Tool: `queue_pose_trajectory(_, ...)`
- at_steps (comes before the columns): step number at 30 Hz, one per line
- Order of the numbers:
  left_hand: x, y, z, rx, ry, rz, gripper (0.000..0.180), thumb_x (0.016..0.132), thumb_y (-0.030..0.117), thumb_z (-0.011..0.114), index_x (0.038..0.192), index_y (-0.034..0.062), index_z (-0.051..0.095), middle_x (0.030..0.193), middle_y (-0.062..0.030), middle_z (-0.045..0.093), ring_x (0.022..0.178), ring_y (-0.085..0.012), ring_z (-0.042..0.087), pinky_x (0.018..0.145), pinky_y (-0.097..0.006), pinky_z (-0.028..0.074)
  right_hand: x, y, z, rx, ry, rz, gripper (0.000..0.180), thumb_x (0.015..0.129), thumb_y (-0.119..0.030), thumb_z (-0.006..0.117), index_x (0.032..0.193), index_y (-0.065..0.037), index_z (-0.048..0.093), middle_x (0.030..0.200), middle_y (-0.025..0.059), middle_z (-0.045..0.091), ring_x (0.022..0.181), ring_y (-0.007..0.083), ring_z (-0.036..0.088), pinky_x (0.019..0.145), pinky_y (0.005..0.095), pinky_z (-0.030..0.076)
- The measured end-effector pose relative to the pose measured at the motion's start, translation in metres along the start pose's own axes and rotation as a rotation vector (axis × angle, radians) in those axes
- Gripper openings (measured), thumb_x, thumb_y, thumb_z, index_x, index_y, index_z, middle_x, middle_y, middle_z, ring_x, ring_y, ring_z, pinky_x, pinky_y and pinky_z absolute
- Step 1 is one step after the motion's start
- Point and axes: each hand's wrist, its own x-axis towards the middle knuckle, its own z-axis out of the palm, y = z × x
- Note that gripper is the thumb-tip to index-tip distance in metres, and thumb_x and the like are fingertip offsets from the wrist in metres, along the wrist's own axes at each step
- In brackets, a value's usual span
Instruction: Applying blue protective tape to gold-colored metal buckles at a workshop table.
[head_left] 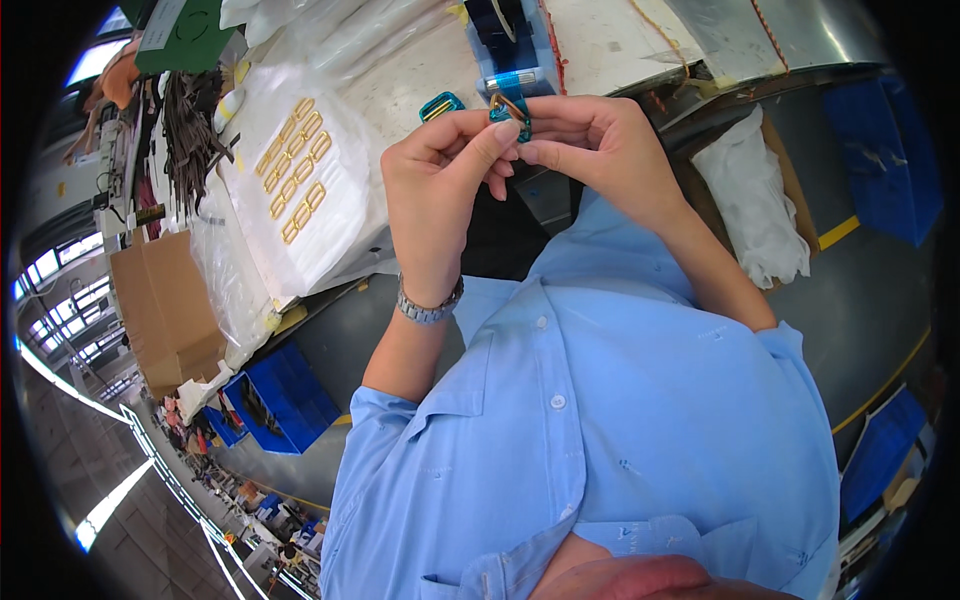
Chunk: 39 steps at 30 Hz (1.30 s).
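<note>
Close in front of the tape dispenser (553, 72), my two hands meet around a small gold buckle (508, 104) partly covered with teal film tape (524, 127). My left hand (436, 178) pinches the buckle between thumb and fingers. From the other side, my right hand (625, 150) closes thumb and fingers at the taped edge, though its fingertips are partly hidden. Just left of the dispenser lies a gold buckle wrapped in teal tape (441, 106). Farther left, several bare gold buckles (295, 170) lie in rows on a white sheet (345, 190).
A bundle of dark brown straps (190, 130) hangs at the table's left, beside a green box (190, 38). Clear plastic bags (370, 35) lie at the back. A carton with white wrapping (755, 195) stands at right; blue bins (285, 400) stand on the floor.
</note>
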Motion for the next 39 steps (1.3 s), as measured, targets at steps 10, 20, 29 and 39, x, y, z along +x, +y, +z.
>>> queue_pose_trajectory(10, 0.015, 0.023, -0.019, 0.102, -0.249, -0.182, 0.021, 0.098, 0.017, 0.079, 0.09, -0.0026, 0.077, 0.076, -0.0036, 0.07, 0.063, -0.0082, 0.063, 0.053, -0.022, 0.049, -0.013, -0.001, 0.016, 0.068, 0.045, 0.073, 0.032, 0.098, -0.012, 0.078, 0.126, 0.004, 0.076, 0.101, 0.0081, 0.08, 0.091, 0.0115, 0.075, 0.08, 0.0257, 0.06)
queue_pose_trajectory(20, 0.048, 0.016, -0.034, 0.076, -0.381, -0.396, 0.026, 0.098, 0.021, 0.08, 0.085, 0.0011, 0.072, 0.073, -0.0025, 0.068, 0.06, -0.0079, 0.062, 0.05, -0.022, 0.048, -0.013, 0.004, 0.012, 0.077, 0.073, 0.1, 0.032, 0.098, -0.012, 0.078, 0.125, 0.006, 0.074, 0.104, 0.0087, 0.08, 0.096, 0.0133, 0.076, 0.084, 0.0275, 0.061)
queue_pose_trajectory(29, 0.06, 0.022, -0.042, -0.124, -0.48, -0.634, 0.03, 0.101, 0.023, 0.078, 0.084, 0.0024, 0.067, 0.073, -0.003, 0.064, 0.057, -0.0093, 0.06, 0.047, -0.021, 0.045, 0.0, 0.003, 0.013, -0.06, 0.084, -0.082, 0.039, 0.094, -0.012, 0.082, 0.128, 0.005, 0.073, 0.106, 0.011, 0.081, 0.098, 0.0145, 0.078, 0.089, 0.0274, 0.061)
queue_pose_trajectory(39, 0.065, 0.021, -0.045, -0.197, -0.467, -0.69, 0.023, 0.105, 0.024, 0.072, 0.097, 0.0028, 0.067, 0.078, 0.0, 0.06, 0.064, -0.0076, 0.06, 0.044, -0.018, 0.042, 0.005, -0.006, 0.019, -0.088, 0.118, -0.155, 0.034, 0.094, -0.015, 0.083, 0.122, 0.004, 0.077, 0.099, 0.0103, 0.082, 0.093, 0.0121, 0.078, 0.085, 0.0247, 0.06)
